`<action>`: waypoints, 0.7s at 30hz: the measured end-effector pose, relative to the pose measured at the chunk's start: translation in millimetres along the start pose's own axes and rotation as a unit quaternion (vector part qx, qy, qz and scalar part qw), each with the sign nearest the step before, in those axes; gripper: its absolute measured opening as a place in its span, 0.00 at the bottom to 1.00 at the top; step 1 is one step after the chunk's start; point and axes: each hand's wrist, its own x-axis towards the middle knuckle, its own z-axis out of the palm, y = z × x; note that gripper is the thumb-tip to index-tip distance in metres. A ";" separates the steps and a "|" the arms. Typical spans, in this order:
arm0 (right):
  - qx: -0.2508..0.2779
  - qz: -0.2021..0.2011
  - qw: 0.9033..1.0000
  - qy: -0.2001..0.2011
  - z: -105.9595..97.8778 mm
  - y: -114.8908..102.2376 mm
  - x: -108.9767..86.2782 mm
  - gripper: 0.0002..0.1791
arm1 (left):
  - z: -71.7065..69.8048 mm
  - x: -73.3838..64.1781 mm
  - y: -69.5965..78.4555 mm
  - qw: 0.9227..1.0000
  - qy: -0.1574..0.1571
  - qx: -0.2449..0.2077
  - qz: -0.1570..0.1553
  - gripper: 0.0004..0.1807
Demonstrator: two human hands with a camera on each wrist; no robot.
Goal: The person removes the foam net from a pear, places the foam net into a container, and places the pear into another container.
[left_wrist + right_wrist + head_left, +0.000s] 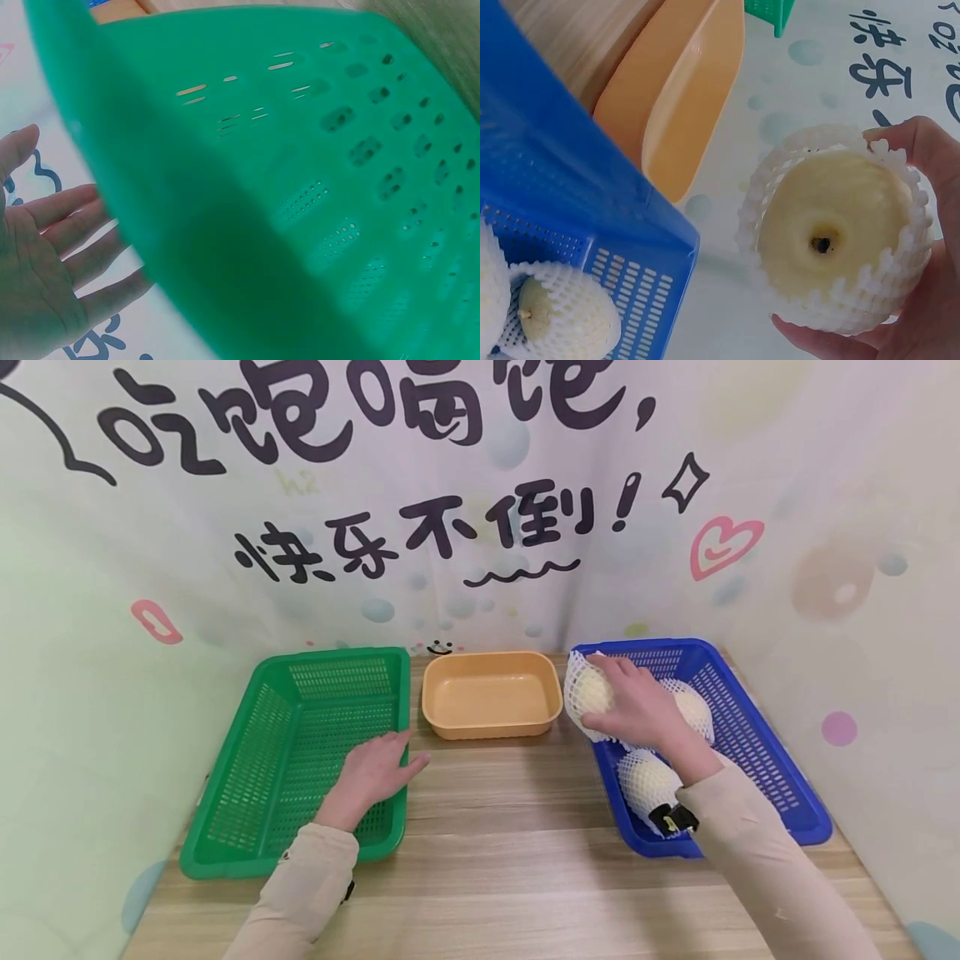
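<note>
head cam: right hand [637, 703] has a netted fruit [590, 693] by the left edge of the blue basket [742, 727], 2 more fruits [692, 708] inside; left hand's [373, 768] at the green basket [251, 760]. left wrist: grip's spread wide. right wrist: grip's wrapped round that fruit.

Bright, diffuse light, soft shadow on the table [551, 789] at five o'clock, wrist views hazier, green basket [187, 225] blurred from ten to six o'clock, blue basket [562, 142] soft at ten.
</note>
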 end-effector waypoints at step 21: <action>-0.007 -0.052 0.999 -0.005 30.4 -42.0 9.7 0.45 | 0.0 -1.7 -1.0 1.000 0.006 -0.002 0.004 0.33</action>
